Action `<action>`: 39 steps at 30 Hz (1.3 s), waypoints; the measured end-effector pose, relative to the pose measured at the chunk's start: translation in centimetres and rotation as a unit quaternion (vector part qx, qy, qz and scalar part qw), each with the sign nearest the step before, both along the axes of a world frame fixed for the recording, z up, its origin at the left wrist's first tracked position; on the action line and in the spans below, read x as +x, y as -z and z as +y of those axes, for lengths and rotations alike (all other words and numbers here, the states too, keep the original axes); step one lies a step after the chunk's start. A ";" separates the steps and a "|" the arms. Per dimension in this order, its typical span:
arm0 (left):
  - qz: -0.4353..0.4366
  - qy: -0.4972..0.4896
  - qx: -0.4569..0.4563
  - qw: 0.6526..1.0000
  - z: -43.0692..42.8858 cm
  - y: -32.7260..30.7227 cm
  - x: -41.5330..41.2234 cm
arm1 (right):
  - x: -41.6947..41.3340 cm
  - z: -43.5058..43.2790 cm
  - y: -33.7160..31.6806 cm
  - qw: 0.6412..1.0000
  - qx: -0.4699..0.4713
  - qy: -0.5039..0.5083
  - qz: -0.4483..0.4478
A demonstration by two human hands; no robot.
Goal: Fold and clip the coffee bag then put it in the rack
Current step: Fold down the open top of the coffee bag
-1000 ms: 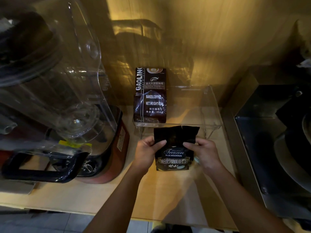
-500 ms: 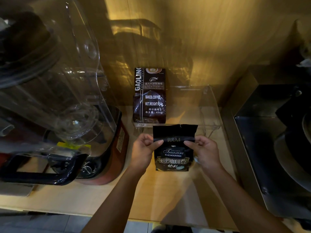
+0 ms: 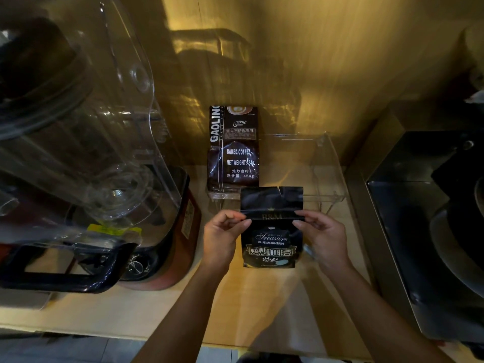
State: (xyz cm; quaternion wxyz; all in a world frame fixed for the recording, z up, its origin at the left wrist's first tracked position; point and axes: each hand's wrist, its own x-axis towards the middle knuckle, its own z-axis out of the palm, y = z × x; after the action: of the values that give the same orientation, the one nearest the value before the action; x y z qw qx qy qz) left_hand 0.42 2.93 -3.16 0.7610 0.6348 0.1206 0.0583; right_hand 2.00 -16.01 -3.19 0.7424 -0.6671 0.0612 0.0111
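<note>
A small black coffee bag [image 3: 271,242] labelled "Treasure Blue Mountain" stands upright on the wooden counter, just in front of the rack. My left hand [image 3: 222,238] pinches its left edge and my right hand [image 3: 320,238] pinches its right edge, both at a crease below the flat top flap. The flap stands up with a small tear at its top edge. The clear acrylic rack [image 3: 328,166] sits behind the bag. A taller brown "Gaoling Baked Coffee" bag [image 3: 234,150] stands in the rack's left part. No clip is visible.
A large clear blender jug [image 3: 78,132] on a red base [image 3: 167,247] fills the left side. A dark metal appliance [image 3: 429,226] stands at the right. A brown wall [image 3: 288,61] rises close behind the rack, and the counter's front edge [image 3: 104,334] runs below.
The bag's crumpled top has been flattened and straightened upward. Both hands slid up to the crease line below the flap. The bag itself stays in place.
</note>
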 end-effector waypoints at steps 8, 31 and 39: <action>0.018 0.010 0.044 0.999 0.2 0.4 -0.1 | -0.1 -0.1 -0.1 0.997 -0.070 0.011 -0.034; -0.169 0.161 0.606 0.760 -1.3 -2.0 -0.2 | 0.4 -0.2 0.3 0.976 -0.193 -0.063 -0.080; -0.159 0.190 0.588 0.770 -3.6 -2.2 1.3 | 0.2 -0.6 -0.7 0.960 -0.261 -0.089 -0.043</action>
State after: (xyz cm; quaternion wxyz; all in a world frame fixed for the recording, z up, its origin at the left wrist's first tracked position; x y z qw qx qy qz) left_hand 1.76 -0.70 -1.00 0.2434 0.9499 -0.1826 0.0719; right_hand 2.19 -16.56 -2.47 0.5402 -0.8404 -0.0295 0.0325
